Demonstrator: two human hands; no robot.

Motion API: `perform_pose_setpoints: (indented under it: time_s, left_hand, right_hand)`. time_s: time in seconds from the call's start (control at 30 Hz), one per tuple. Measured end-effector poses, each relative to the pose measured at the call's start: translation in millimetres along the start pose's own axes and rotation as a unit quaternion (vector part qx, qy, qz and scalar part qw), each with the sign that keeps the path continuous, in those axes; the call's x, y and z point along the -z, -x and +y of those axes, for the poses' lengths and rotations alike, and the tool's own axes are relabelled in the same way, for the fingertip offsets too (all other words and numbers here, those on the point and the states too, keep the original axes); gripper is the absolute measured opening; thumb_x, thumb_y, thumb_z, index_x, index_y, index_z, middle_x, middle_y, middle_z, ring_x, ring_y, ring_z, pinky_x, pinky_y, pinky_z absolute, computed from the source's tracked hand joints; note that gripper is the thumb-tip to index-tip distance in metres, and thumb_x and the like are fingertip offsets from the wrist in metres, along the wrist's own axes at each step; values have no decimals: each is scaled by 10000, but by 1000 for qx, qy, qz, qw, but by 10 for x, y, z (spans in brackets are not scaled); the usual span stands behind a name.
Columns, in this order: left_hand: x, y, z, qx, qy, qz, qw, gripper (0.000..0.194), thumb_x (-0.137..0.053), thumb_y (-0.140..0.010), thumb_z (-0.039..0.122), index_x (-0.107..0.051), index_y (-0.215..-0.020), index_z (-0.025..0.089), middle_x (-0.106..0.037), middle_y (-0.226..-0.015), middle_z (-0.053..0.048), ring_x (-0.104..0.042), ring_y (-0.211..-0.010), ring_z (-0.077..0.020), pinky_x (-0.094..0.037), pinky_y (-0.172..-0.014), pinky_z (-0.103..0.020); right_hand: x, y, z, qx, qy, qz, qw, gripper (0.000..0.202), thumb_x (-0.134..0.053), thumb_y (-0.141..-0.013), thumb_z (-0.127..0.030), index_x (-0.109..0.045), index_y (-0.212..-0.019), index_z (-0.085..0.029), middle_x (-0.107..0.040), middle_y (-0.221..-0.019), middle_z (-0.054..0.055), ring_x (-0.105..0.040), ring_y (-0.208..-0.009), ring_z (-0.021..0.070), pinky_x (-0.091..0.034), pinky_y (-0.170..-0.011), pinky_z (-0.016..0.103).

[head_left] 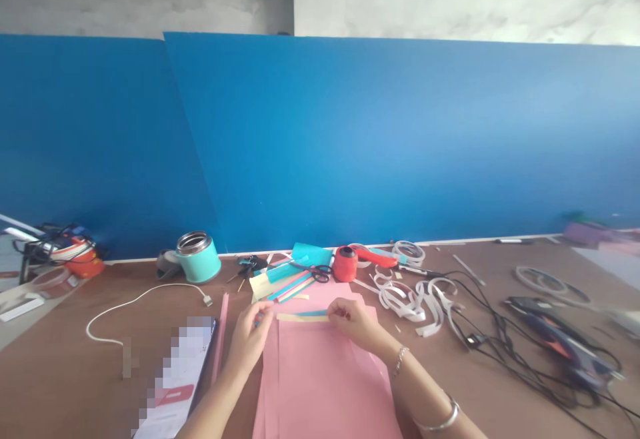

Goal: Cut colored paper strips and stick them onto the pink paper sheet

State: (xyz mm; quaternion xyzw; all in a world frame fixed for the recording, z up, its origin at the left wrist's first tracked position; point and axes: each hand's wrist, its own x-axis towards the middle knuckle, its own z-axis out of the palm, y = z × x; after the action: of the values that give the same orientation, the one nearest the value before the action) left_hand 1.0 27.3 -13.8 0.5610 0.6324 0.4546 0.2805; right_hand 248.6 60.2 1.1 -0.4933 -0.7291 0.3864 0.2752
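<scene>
Pink paper sheets [330,379] lie stacked in front of me. Near their top edge, blue and cream paper strips [304,318] stretch between my two hands. My right hand [353,319] is closed, its fingers pinching the strips' right end. At the left end, my left hand [253,331] is also closed in a pinch, with a bit of blue showing at its fingers. Just beyond lie dark-handled scissors [321,274] on more coloured paper strips [293,287]. A narrow pink folded strip [221,336] sits left of my left hand.
A phone [180,379] and white cable [145,290] lie left. Behind stand a turquoise flask [199,259] and red round object [345,264]. Curled white strips [400,299], black cords [493,319] and a dark power tool [563,346] lie right. A blue panel [375,139] rises behind.
</scene>
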Motion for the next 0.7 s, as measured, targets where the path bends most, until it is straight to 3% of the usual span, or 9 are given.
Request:
perform_pose_setpoints:
  time_s: [0.1,0.37,0.57,0.7]
  left_hand:
    - [-7,-7,-11,-25,-10,-3,1000,295,-506,-780,455,-657,-757,203,-676,-871,-55,-611,-871,-237,-471,-801,-345]
    - [-29,-2,-19,-59,-64,-9,996,240,-523,-761,410,-614,-675,205,-644,-784,-42,-611,-820,-232,-489,-752,-354]
    - [-33,-31,-76,-76,-58,29,995,195,-523,-734,366,-643,-778,219,-677,-871,-59,-614,-870,-244,-486,-798,-393]
    - [-44,-47,-117,-76,-88,15,993,223,-516,-744,390,-663,-762,224,-677,-881,-63,-603,-892,-257,-476,-820,-424]
  right_hand:
    - [2,1,16,-5,-3,-4,1000,168,-460,-709,-187,-622,-750,-165,-591,-689,0,-516,-639,125,-370,-561,215]
    - [19,26,-57,-37,54,11,998,181,-468,-715,-195,-646,-748,-180,-612,-684,-5,-540,-644,129,-379,-571,215]
    - [27,33,-54,-36,44,8,998,167,-484,-714,-206,-646,-747,-183,-609,-682,-6,-535,-640,128,-382,-572,215]
    - [17,27,-32,-26,-3,-18,999,153,-476,-707,-189,-623,-744,-164,-567,-648,-9,-494,-594,112,-351,-532,206]
